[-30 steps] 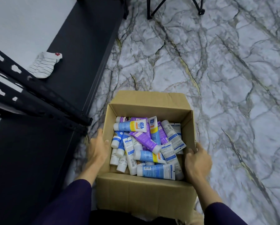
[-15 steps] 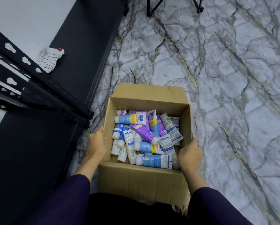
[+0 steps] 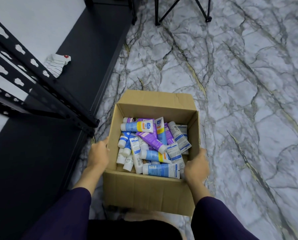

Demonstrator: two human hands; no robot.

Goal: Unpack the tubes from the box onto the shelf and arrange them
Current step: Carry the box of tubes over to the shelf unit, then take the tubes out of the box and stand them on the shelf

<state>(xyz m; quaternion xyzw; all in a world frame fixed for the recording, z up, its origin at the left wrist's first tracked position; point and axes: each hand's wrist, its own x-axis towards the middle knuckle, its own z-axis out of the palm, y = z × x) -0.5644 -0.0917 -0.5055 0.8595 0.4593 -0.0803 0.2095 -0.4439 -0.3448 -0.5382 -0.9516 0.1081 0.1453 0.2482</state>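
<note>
An open cardboard box (image 3: 155,110) sits low over the marble floor in front of me. It is filled with a loose pile of several tubes (image 3: 161,170), white and blue ones with orange bands and a purple tube (image 3: 150,139) lying across the middle. My left hand (image 3: 98,154) grips the box's left wall, thumb at the top edge. At the near right corner my right hand (image 3: 195,166) holds the right wall. The black metal shelf (image 3: 32,161) stands directly left of the box; none of its visible boards holds a tube.
A slotted black shelf post (image 3: 41,84) slants across the left side, its foot close to the box's left corner. A striped white cloth (image 3: 57,65) lies on the shelf board. Black folding chair legs (image 3: 179,11) stand at the top. Marble floor (image 3: 248,110) spreads to the right.
The box has sunk lower and away from my head, with both hands still on its sides. My right hand has slid back toward the near right corner.
</note>
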